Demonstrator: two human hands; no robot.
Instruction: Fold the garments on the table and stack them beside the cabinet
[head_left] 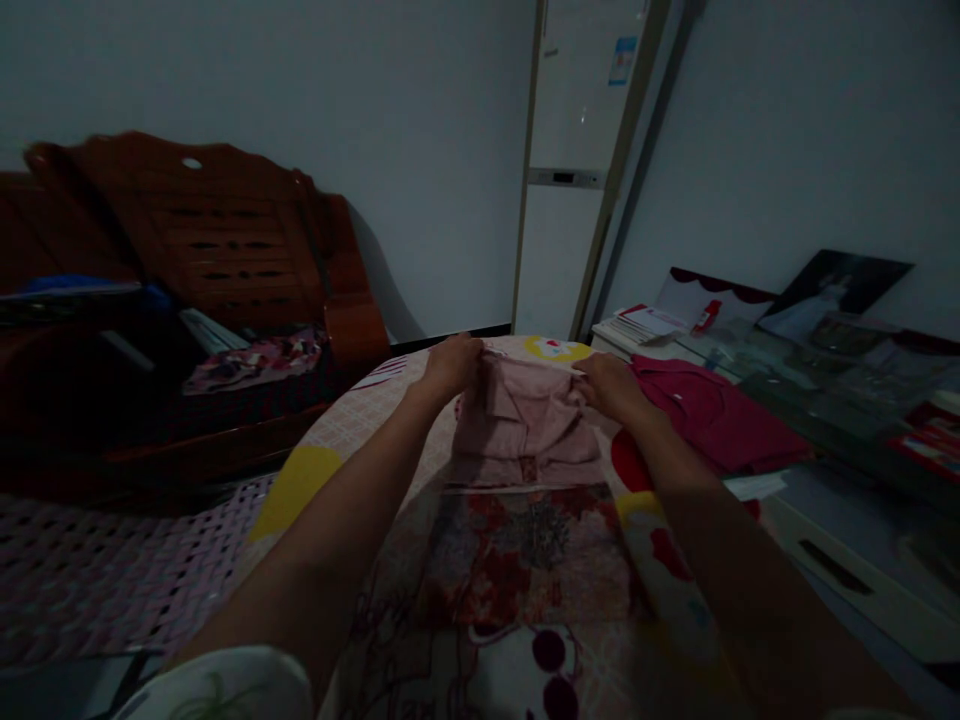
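A garment lies on a patterned cloth (pixel 300 490) that covers a rounded surface. Its far part is pale pink (pixel 529 420) and shows the inner side; the near part has a red and grey floral print (pixel 517 560). My left hand (pixel 455 362) pinches the far left corner of the pink part, and my right hand (pixel 609 385) grips the far right corner. Both hands have their fingers closed on the fabric, with the far edge stretched between them.
A folded magenta garment (pixel 720 415) lies to the right, beside a glass-topped cabinet (pixel 795 390) with papers and photos. On the left are a carved wooden bench (pixel 232 235) and a woven pink seat (pixel 120 570). A tall white appliance (pixel 566 220) stands behind.
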